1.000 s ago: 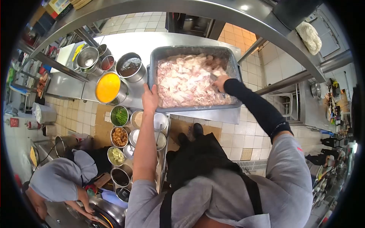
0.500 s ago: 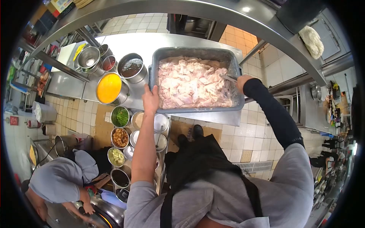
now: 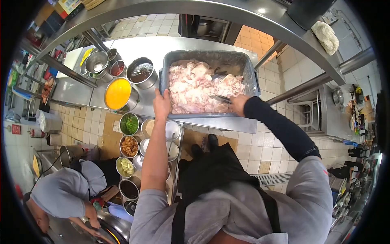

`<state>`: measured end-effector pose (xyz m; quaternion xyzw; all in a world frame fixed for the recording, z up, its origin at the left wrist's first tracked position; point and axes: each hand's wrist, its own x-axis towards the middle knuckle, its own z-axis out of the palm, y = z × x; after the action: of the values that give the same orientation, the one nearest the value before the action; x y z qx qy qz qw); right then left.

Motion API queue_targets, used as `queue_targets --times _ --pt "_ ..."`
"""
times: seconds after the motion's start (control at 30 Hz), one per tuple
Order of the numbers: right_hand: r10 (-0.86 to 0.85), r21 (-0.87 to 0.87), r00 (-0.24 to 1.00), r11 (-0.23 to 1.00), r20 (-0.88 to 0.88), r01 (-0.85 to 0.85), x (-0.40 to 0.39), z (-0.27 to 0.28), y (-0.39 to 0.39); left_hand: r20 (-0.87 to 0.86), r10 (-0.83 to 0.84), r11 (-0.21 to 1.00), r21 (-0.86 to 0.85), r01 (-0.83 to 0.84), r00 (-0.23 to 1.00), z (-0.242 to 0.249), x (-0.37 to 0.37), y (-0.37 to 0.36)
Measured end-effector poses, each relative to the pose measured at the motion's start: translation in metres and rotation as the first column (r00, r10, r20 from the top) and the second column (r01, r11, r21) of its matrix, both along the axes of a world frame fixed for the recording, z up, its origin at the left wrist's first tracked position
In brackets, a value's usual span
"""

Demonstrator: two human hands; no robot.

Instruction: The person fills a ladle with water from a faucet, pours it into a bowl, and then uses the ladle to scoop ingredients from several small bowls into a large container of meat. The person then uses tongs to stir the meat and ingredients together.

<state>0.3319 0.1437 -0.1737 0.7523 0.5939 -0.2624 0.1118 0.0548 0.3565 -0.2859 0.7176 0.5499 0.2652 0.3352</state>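
A deep grey tub (image 3: 165,71) stands on the steel table, holding a heap of raw pale meat pieces (image 3: 193,87) that look like chicken with a whitish coating. My left hand (image 3: 162,105) grips the tub's left rim near its front corner. Inside the tub, low and right of the middle, my right hand (image 3: 239,105) is closed around a metal utensil (image 3: 221,99). The utensil's far end reaches into the meat, so its exact kind is hidden. Along the tub's right and back walls, smeared bottom shows beside the meat.
Left of the tub stand a pot of dark liquid (image 3: 141,73) and a pot of orange liquid (image 3: 120,94). Several ingredient containers, including chopped greens (image 3: 129,124), line the counter nearer me. A co-worker (image 3: 61,191) bends at lower left. A steel shelf (image 3: 227,9) crosses overhead.
My right hand has swept the utensil leftward and toward me from the tub's right wall. Meat has shifted left, baring the tub's back right. My left hand stays on the rim.
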Motion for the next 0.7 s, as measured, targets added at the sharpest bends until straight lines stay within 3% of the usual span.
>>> queue_targets --times 0.07,0.2,0.33,0.47,0.6,0.63,0.7 --pt "0.079 -0.013 0.994 0.997 0.069 -0.078 0.004 0.061 -0.026 -0.005 0.012 0.998 0.055 -0.011 1.000 -0.015 0.000 0.005" --pt "0.031 0.115 0.979 0.992 0.201 -0.055 0.022 0.091 -0.069 0.009 0.009 0.997 0.072 -0.010 1.000 -0.014 0.000 0.004" --pt "-0.159 0.056 0.963 0.987 0.217 0.150 0.027 0.058 -0.084 0.010 -0.009 0.996 0.088 0.008 1.000 -0.015 -0.001 0.004" --pt "-0.132 0.106 0.978 0.988 0.159 0.116 0.053 0.065 -0.092 -0.024 -0.009 0.993 0.114 0.012 1.000 -0.013 -0.001 0.003" --pt "0.002 -0.026 0.988 1.000 0.153 0.002 0.048 0.096 -0.092 0.006 -0.019 0.994 0.106 0.018 1.000 -0.017 0.000 0.011" --pt "-0.052 0.102 0.983 0.994 0.177 0.034 0.048 0.103 -0.088 0.005 -0.008 0.995 0.101 0.007 1.000 -0.017 0.001 0.010" --pt "0.005 0.093 0.976 0.995 0.217 -0.025 0.036 0.120 -0.075 0.011 0.008 0.997 0.072 -0.008 1.000 -0.019 -0.005 0.005"
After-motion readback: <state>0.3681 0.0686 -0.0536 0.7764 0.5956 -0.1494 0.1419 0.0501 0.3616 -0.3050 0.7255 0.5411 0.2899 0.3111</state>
